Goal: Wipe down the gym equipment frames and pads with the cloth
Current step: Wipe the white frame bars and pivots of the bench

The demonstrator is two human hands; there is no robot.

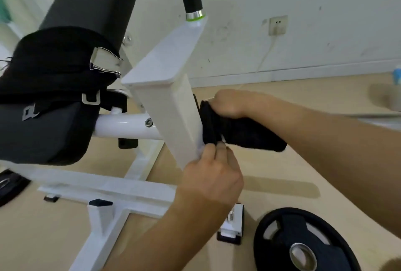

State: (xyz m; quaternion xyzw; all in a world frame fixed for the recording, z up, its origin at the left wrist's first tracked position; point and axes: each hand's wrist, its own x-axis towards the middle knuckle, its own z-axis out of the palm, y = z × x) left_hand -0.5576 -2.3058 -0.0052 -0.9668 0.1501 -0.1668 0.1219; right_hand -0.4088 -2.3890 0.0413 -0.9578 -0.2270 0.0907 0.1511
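While the right hand [230, 103] is wadding the cloth [238, 134] and the left hand [212, 177] is clutching the post [165, 114] below, corners are probably getting missed.

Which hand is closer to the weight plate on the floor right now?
Left. The left hand grips the white post low down, above and left of the weight plate; the right hand holds the cloth higher up the post.

Soft even indoor light, faint floor shadows, wide-angle edge bending, slight blur
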